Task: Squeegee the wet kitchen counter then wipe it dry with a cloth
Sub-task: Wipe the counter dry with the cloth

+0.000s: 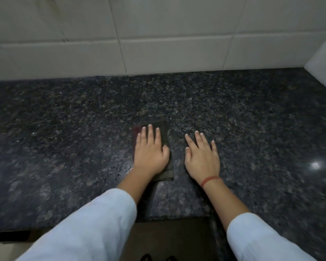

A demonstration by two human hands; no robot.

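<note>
A dark speckled granite counter (64,119) fills the middle of the view. A dark folded cloth (165,133) lies flat on it near the front edge. My left hand (151,151) presses palm-down on the cloth with its fingers spread, covering most of it. My right hand (201,157) rests flat on the bare counter just right of the cloth, holding nothing, with a red thread around its wrist. No squeegee is in view.
White wall tiles (158,44) rise behind the counter, and a white side wall (324,59) closes the far right corner. A lamp reflection (315,164) shines on the stone at right. The counter's front edge runs under my forearms, with floor (167,238) below.
</note>
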